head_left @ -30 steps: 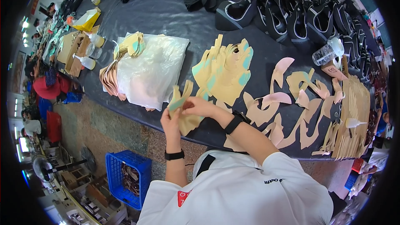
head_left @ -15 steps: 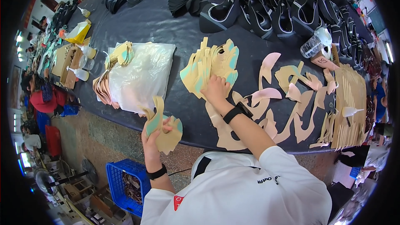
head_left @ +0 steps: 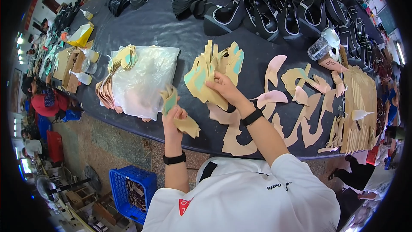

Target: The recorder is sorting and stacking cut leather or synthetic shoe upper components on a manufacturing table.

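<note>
The left hand (head_left: 174, 119) grips one curled tan bundle (head_left: 187, 126) while the right hand (head_left: 226, 89) pinches one fanned tan stack (head_left: 200, 78).

Past the plastic bag (head_left: 146, 79) and the stack of tan pieces (head_left: 198, 78), I have a broad bare stretch of counter (head_left: 141, 30), walled off at the far side by black shoe-like items (head_left: 223, 21). The gap between bag and stack is narrow, and the piece (head_left: 169, 102) in my left hand (head_left: 172, 124) crowds its near end. Rightward, loose cut-outs (head_left: 273, 97) leave only slim dark slits; a clear jar (head_left: 318, 50) stands beyond.
</note>
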